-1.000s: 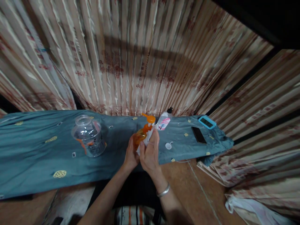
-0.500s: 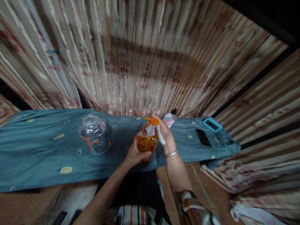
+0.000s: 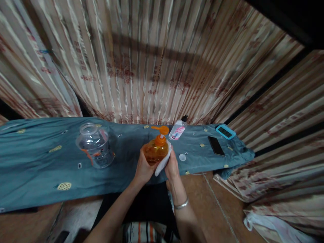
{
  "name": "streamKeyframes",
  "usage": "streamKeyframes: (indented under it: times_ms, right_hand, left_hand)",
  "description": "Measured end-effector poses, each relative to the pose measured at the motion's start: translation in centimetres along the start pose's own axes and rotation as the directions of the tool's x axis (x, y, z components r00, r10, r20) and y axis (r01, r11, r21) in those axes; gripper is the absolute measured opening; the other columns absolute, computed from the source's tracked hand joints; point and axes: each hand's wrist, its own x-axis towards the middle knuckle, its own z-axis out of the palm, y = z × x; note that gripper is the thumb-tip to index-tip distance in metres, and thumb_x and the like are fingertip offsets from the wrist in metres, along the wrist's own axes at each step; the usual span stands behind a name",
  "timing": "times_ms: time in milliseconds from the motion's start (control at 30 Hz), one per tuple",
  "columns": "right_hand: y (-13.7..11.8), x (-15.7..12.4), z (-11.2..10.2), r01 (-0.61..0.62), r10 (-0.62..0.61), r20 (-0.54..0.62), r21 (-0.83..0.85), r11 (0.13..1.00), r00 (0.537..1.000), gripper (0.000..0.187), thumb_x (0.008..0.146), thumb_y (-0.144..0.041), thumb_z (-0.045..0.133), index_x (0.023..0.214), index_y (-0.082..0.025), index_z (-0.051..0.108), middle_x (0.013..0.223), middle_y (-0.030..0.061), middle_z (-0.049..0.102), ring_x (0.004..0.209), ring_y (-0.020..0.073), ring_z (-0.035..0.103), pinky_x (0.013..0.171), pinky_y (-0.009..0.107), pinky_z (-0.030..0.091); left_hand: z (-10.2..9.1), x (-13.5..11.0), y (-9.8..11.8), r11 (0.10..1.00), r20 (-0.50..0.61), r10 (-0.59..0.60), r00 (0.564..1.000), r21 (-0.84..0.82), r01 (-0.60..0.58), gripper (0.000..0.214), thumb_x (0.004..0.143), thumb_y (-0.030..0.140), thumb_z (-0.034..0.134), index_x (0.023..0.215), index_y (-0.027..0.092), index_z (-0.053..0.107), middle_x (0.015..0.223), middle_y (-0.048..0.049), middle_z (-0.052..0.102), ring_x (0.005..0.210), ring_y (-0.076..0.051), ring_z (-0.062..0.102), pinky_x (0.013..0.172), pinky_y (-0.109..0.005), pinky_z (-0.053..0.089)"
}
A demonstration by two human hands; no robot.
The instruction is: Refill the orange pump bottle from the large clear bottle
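An amber pump bottle (image 3: pixel 155 151) with an orange pump head is held up in front of me, over the near edge of the cloth. My left hand (image 3: pixel 144 168) is wrapped around its left side and lower part. My right hand (image 3: pixel 172 165) presses a folded white cloth (image 3: pixel 163 162) against the bottle's right side, its fingers mostly hidden behind the cloth. Just beyond stands a clear bottle (image 3: pixel 177 130) with a black cap and pink label. A small white round lid (image 3: pixel 182 157) lies to the right of my right hand.
A large clear plastic jar (image 3: pixel 95 148) stands on the blue-green tablecloth (image 3: pixel 121 162) to the left. At the right lie a black phone (image 3: pixel 216 145) and a blue-framed digital clock (image 3: pixel 225 131). A pleated curtain (image 3: pixel 141 67) hangs behind the table.
My right hand and the white cloth have come down from around the pump head to the bottle's right side. The pump head, clear bottle and round lid now show more fully.
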Motion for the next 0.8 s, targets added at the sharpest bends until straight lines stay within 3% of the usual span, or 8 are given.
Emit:
streamKeyframes:
  times_ms: [100, 167, 267, 367, 467, 600, 700, 800]
  right_hand:
    - [-1.5, -1.6, 0.8, 0.092, -0.092, 0.002, 0.007, 0.996, 0.996, 0.061, 0.090, -0.060, 0.054, 0.138, -0.022, 0.058, 0.149, 0.0073, 0.059, 0.139, 0.0235, 0.055, 0.120, 0.043, 0.040]
    - [-1.5, -2.2, 1.2, 0.217, -0.217, 0.017, -0.149, 0.965, 0.976, 0.063, 0.094, -0.057, 0.050, 0.147, -0.022, 0.049, 0.160, 0.0075, 0.047, 0.149, 0.0213, 0.043, 0.125, 0.043, 0.031]
    - [1.3, -2.3, 1.1, 0.321, -0.330, 0.056, -0.428, 0.845, 0.942, 0.070, 0.100, -0.057, 0.035, 0.159, -0.019, 0.028, 0.169, 0.0120, 0.027, 0.158, 0.0198, 0.025, 0.129, 0.047, 0.018]
    - [5.2, -2.4, -0.1, 0.272, -0.267, 0.080, -0.479, 0.835, 0.960, 0.081, 0.099, -0.061, 0.031, 0.162, -0.012, 0.016, 0.171, 0.0196, 0.016, 0.160, 0.0244, 0.016, 0.129, 0.054, 0.013]
    - [7.6, -3.1, -1.7, 0.289, -0.239, 0.163, -0.499, 0.817, 0.957, 0.078, 0.100, -0.057, 0.030, 0.162, -0.012, 0.015, 0.169, 0.0193, 0.025, 0.157, 0.0236, 0.027, 0.127, 0.052, 0.024]
    - [7.9, -4.2, -3.7, 0.278, -0.211, 0.183, -0.573, 0.771, 0.960, 0.070, 0.099, -0.046, 0.041, 0.157, -0.008, 0.030, 0.164, 0.0222, 0.035, 0.153, 0.0269, 0.036, 0.125, 0.053, 0.029]
    - [7.5, -4.3, -5.0, 0.236, -0.191, 0.140, -0.628, 0.741, 0.972, 0.062, 0.095, -0.038, 0.046, 0.148, -0.006, 0.045, 0.154, 0.0245, 0.050, 0.144, 0.0308, 0.049, 0.120, 0.054, 0.037]
    - [7.2, -3.7, -5.7, 0.218, -0.185, 0.119, -0.645, 0.732, 0.975, 0.056, 0.088, -0.031, 0.053, 0.140, -0.012, 0.054, 0.134, 0.0187, 0.068, 0.123, 0.0293, 0.067, 0.108, 0.049, 0.051]
  left_hand:
    - [0.3, -0.9, -0.4, 0.997, 0.013, 0.075, 0.997, 0.009, -0.076, 0.106, 0.071, 0.043, 0.083, 0.153, 0.021, 0.020, 0.154, -0.0229, 0.047, 0.137, -0.035, 0.056, 0.118, -0.058, 0.042]
    - [-0.2, -1.7, -0.8, 0.990, 0.048, 0.136, 0.989, 0.035, -0.138, 0.103, 0.079, 0.041, 0.076, 0.157, 0.021, 0.013, 0.162, -0.0223, 0.036, 0.149, -0.035, 0.043, 0.125, -0.058, 0.031]
    - [-1.7, -2.6, -1.5, 0.985, 0.119, 0.147, 0.982, 0.068, -0.156, 0.089, 0.089, 0.039, 0.062, 0.160, 0.019, 0.013, 0.170, -0.0196, 0.023, 0.157, -0.032, 0.027, 0.130, -0.054, 0.021]
    - [-2.8, -3.0, -1.6, 0.980, 0.156, 0.160, 0.975, 0.097, -0.176, 0.087, 0.089, 0.040, 0.062, 0.161, 0.019, 0.017, 0.171, -0.0175, 0.021, 0.159, -0.033, 0.021, 0.131, -0.054, 0.018]
    - [-2.8, -2.7, -1.1, 0.984, 0.129, 0.128, 0.983, 0.110, -0.142, 0.090, 0.087, 0.043, 0.067, 0.160, 0.020, 0.020, 0.169, -0.0172, 0.026, 0.158, -0.034, 0.024, 0.130, -0.054, 0.021]
    - [-1.9, -2.3, -1.1, 0.994, 0.044, 0.057, 0.997, 0.087, -0.061, 0.087, 0.086, 0.049, 0.069, 0.156, 0.023, 0.025, 0.163, -0.0163, 0.036, 0.152, -0.034, 0.038, 0.128, -0.054, 0.028]
    - [-1.5, -2.5, -2.5, 0.995, 0.005, 0.039, 0.999, 0.094, -0.039, 0.073, 0.086, 0.048, 0.068, 0.149, 0.026, 0.037, 0.157, -0.0147, 0.045, 0.149, -0.035, 0.043, 0.126, -0.058, 0.030]
    - [-1.3, -2.7, -4.1, 0.997, -0.008, -0.045, 0.999, 0.067, 0.046, 0.068, 0.089, 0.045, 0.066, 0.147, 0.028, 0.035, 0.157, -0.0147, 0.046, 0.149, -0.034, 0.043, 0.126, -0.062, 0.028]
